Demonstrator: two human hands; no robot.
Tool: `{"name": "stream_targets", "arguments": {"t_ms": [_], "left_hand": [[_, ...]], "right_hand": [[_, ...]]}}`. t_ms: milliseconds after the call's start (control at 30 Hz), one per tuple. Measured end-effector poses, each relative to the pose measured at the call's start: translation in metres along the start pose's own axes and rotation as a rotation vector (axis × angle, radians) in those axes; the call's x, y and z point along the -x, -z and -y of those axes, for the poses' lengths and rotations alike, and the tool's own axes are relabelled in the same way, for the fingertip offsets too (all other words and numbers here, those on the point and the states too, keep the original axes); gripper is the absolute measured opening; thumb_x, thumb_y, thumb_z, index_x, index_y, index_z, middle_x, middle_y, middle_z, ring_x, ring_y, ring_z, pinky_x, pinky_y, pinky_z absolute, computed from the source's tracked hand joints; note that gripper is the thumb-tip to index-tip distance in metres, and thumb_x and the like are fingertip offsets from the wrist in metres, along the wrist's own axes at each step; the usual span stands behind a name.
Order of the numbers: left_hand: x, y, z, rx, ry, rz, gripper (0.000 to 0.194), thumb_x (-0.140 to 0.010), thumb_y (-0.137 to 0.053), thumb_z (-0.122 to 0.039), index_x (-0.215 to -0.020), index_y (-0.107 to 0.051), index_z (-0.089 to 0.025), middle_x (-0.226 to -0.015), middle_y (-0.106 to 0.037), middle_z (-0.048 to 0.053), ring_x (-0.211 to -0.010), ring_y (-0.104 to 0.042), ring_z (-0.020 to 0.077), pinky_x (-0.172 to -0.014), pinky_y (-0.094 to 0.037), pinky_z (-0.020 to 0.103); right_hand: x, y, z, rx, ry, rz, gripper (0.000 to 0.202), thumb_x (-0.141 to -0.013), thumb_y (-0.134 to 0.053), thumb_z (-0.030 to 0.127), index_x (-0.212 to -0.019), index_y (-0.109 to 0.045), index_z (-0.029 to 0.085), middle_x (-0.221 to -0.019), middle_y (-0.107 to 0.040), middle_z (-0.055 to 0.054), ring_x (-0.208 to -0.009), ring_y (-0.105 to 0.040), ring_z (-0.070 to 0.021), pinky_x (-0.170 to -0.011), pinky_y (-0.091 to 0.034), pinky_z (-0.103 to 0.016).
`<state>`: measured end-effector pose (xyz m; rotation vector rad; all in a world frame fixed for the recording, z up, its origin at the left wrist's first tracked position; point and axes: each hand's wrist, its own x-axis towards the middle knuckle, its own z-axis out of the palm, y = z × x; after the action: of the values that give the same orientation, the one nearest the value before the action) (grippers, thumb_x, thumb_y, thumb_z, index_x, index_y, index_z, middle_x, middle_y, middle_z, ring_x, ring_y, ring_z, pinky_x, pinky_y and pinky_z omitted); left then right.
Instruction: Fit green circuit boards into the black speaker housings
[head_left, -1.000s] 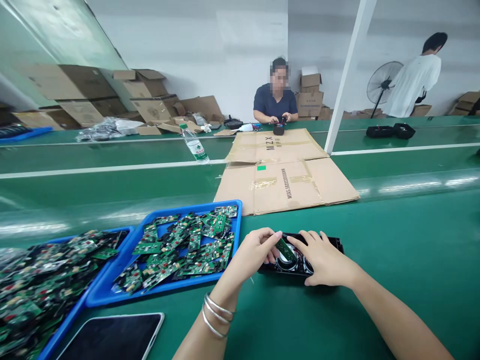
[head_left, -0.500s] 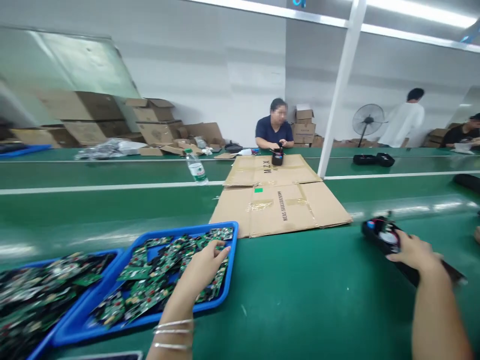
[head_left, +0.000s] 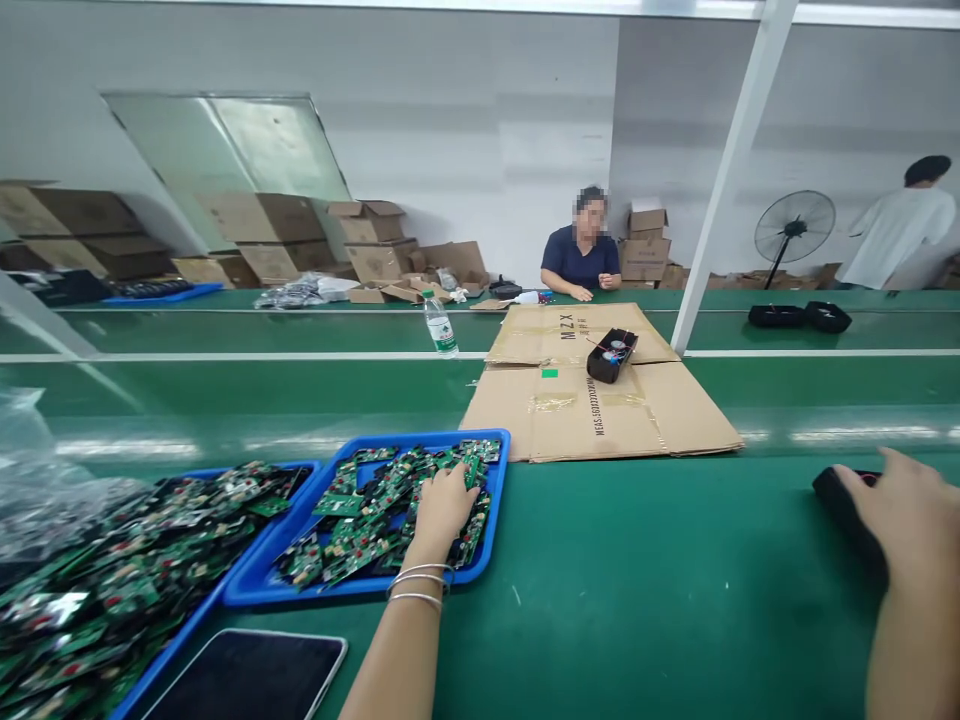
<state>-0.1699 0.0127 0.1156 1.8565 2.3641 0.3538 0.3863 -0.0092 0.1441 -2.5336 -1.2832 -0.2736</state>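
Observation:
My left hand (head_left: 446,508) is over a blue tray (head_left: 495,530) of green circuit boards (head_left: 360,535). Its thumb and fingers close around the edge of one board (head_left: 474,468) near the tray's far right corner. At the right edge, my right hand (head_left: 911,515) grips a long black plastic casing (head_left: 847,515) on the green table. The hand covers most of that casing, and a bit of red wire shows at its top. Another black casing (head_left: 613,355), with wires and round parts inside, lies tilted on flattened cardboard (head_left: 517,415).
A second blue tray (head_left: 176,625) heaped with circuit boards stands at left, beside clear plastic bags (head_left: 45,480). A tablet or phone (head_left: 251,675) lies at the front. Across the table are a water bottle (head_left: 441,325), a seated person (head_left: 579,255), and a white post (head_left: 731,180).
The view has swung left. My left fingers have reached down onto a board. The casing on the cardboard has moved from the seated person towards me, and that person's hands are off it.

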Motion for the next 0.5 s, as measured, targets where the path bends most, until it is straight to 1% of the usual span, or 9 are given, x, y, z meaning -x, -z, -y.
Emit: {"name": "stream_targets", "arguments": {"t_ms": [33, 100, 167, 200, 267, 367, 433, 467, 500], "left_hand": [[-0.001, -0.003, 0.001, 0.004, 0.001, -0.007, 0.032, -0.077, -0.05, -0.018, -0.107, -0.054, -0.011, -0.108, -0.059, 0.019, -0.109, -0.052, 0.0317, -0.093, -0.036, 0.04], [-0.002, -0.006, 0.005, 0.025, 0.008, -0.02, 0.028, -0.075, -0.049, -0.014, -0.102, -0.056, -0.013, -0.104, -0.061, 0.018, -0.105, -0.054, 0.0311, -0.089, -0.039, 0.039], [-0.003, -0.004, 0.008, 0.063, 0.027, -0.031, 0.027, -0.073, -0.047, -0.01, -0.098, -0.057, -0.014, -0.102, -0.063, 0.017, -0.1, -0.057, 0.0317, -0.083, -0.043, 0.038], [-0.003, -0.001, 0.009, 0.089, 0.038, -0.038, 0.028, -0.072, -0.047, -0.009, -0.097, -0.057, -0.014, -0.101, -0.063, 0.017, -0.097, -0.059, 0.0322, -0.08, -0.045, 0.038], [-0.001, 0.01, 0.009, 0.156, 0.045, -0.066, 0.03, -0.071, -0.047, -0.009, -0.099, -0.056, -0.014, -0.101, -0.065, 0.016, -0.094, -0.061, 0.0315, -0.078, -0.047, 0.038], [0.009, 0.033, 0.002, 0.269, -0.002, -0.144, 0.034, -0.075, -0.049, -0.014, -0.108, -0.052, -0.016, -0.108, -0.064, 0.011, -0.101, -0.06, 0.0239, -0.085, -0.046, 0.031], [0.021, 0.051, -0.007, 0.347, -0.057, -0.206, 0.037, -0.078, -0.05, -0.02, -0.115, -0.047, -0.02, -0.111, -0.063, 0.006, -0.103, -0.059, 0.0185, -0.087, -0.046, 0.026], [0.028, 0.059, -0.012, 0.392, -0.097, -0.236, 0.038, -0.079, -0.05, -0.023, -0.117, -0.046, -0.022, -0.112, -0.063, 0.003, -0.103, -0.059, 0.017, -0.087, -0.046, 0.025], [0.036, 0.067, -0.016, 0.492, -0.158, -0.293, 0.038, -0.079, -0.051, -0.024, -0.117, -0.047, -0.022, -0.111, -0.063, 0.003, -0.1, -0.06, 0.0176, -0.088, -0.047, 0.028]], "right_hand": [[0.013, 0.009, 0.026, -0.012, 0.023, 0.03, 0.064, -0.086, -0.029, 0.055, -0.133, -0.039, 0.014, -0.126, -0.041, -0.028, -0.111, -0.039, -0.0445, -0.077, -0.03, -0.059], [0.038, 0.014, 0.072, -0.024, 0.216, 0.121, 0.056, -0.087, -0.032, 0.049, -0.13, -0.041, 0.015, -0.13, -0.043, -0.02, -0.111, -0.04, -0.0397, -0.084, -0.032, -0.056], [0.059, 0.007, 0.107, -0.03, 0.388, 0.228, 0.049, -0.087, -0.035, 0.042, -0.129, -0.042, 0.016, -0.129, -0.044, -0.017, -0.112, -0.04, -0.0366, -0.086, -0.033, -0.055], [0.067, 0.0, 0.12, -0.033, 0.48, 0.286, 0.048, -0.088, -0.036, 0.041, -0.128, -0.042, 0.016, -0.129, -0.044, -0.016, -0.113, -0.04, -0.0355, -0.087, -0.033, -0.054], [0.077, -0.016, 0.145, -0.048, 0.605, 0.36, 0.044, -0.088, -0.038, 0.04, -0.126, -0.045, 0.019, -0.128, -0.046, -0.013, -0.114, -0.041, -0.0319, -0.088, -0.036, -0.049], [0.074, -0.042, 0.184, -0.055, 0.721, 0.399, 0.041, -0.086, -0.045, 0.038, -0.122, -0.05, 0.019, -0.129, -0.045, -0.012, -0.115, -0.042, -0.0296, -0.086, -0.04, -0.042], [0.061, -0.057, 0.214, -0.046, 0.776, 0.393, 0.04, -0.083, -0.05, 0.033, -0.119, -0.053, 0.015, -0.134, -0.04, -0.014, -0.115, -0.041, -0.0316, -0.084, -0.041, -0.041], [0.053, -0.064, 0.23, -0.039, 0.798, 0.383, 0.039, -0.083, -0.051, 0.031, -0.118, -0.054, 0.014, -0.136, -0.037, -0.014, -0.115, -0.041, -0.0327, -0.084, -0.041, -0.041], [0.044, -0.071, 0.246, -0.032, 0.815, 0.369, 0.038, -0.082, -0.051, 0.029, -0.117, -0.054, 0.013, -0.139, -0.034, -0.015, -0.115, -0.041, -0.0338, -0.084, -0.042, -0.042]]}}
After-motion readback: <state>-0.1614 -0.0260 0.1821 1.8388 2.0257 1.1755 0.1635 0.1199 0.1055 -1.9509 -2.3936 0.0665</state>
